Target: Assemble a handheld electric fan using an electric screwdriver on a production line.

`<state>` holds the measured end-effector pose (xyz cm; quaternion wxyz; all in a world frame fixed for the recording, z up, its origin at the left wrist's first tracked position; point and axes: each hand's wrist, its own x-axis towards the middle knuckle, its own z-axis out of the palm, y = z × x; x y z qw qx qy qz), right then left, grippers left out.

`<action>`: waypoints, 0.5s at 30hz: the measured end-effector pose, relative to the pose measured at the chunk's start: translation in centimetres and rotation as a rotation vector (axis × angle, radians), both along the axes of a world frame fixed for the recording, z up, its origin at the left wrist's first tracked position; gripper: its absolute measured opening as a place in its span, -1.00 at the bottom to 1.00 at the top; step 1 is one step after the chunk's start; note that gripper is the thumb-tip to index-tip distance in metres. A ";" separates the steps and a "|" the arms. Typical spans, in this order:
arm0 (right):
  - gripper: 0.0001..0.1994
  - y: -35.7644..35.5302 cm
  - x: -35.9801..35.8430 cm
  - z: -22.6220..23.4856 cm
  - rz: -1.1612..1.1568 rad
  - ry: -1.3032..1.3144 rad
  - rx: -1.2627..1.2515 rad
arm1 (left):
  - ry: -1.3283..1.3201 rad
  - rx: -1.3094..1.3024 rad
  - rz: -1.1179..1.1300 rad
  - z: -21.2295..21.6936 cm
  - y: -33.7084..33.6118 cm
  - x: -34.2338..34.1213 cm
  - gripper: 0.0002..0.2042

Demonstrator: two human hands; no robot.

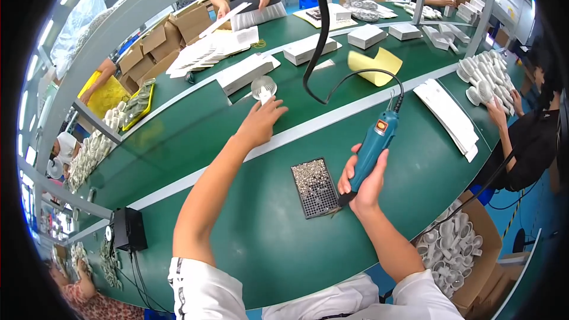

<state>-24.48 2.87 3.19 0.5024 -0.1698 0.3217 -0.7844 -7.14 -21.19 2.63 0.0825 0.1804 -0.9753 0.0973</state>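
My left hand (261, 123) reaches across to the far green belt. Its fingers are closed round the handle of a small white handheld fan (264, 88), whose round grille points away from me. My right hand (368, 185) grips a teal electric screwdriver (374, 147), held at a slant with its black nose down and its cord running from the top end. Below the nose lies a black screw tray (313, 188) with a grid of holes, its far part covered with small silvery screws. The screwdriver's tip is partly hard to make out beside the tray's near right corner.
White boxes (252, 73) line the belt beyond a metal rail (308, 130). A yellow sheet (375, 66) and white card strips (446, 117) lie to the right. A black power box (128, 229) stands left. A carton of white parts (453, 249) sits low right. Co-workers sit around.
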 end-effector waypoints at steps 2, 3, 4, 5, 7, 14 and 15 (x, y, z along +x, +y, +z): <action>-0.36 0.4 -0.4 0.2 -0.020 0.004 -0.007 | 0.622 0.337 0.011 2.2 4.7 -0.2 -0.56; -0.36 0.1 0.0 0.4 -0.033 -0.008 0.000 | 0.792 0.408 0.031 3.4 7.2 1.2 -0.62; -0.36 -0.3 -0.1 0.5 -0.021 -0.044 0.010 | 0.964 0.502 0.041 4.5 9.8 2.1 -0.68; -0.36 -0.1 -0.8 0.1 -0.022 -0.076 0.043 | 1.199 0.557 -0.041 6.4 13.1 1.8 -0.79; -0.36 -0.2 -2.3 -0.3 -0.074 -0.054 0.040 | 1.519 0.516 -0.247 9.9 19.0 1.8 -0.82; -0.40 -1.5 -2.1 -0.4 -0.117 0.020 0.069 | 1.621 1.066 -0.743 14.2 28.6 9.9 -0.66; -0.41 -1.6 -1.8 -0.8 -0.107 0.019 0.070 | 1.608 1.120 -0.840 14.8 27.8 9.1 -0.64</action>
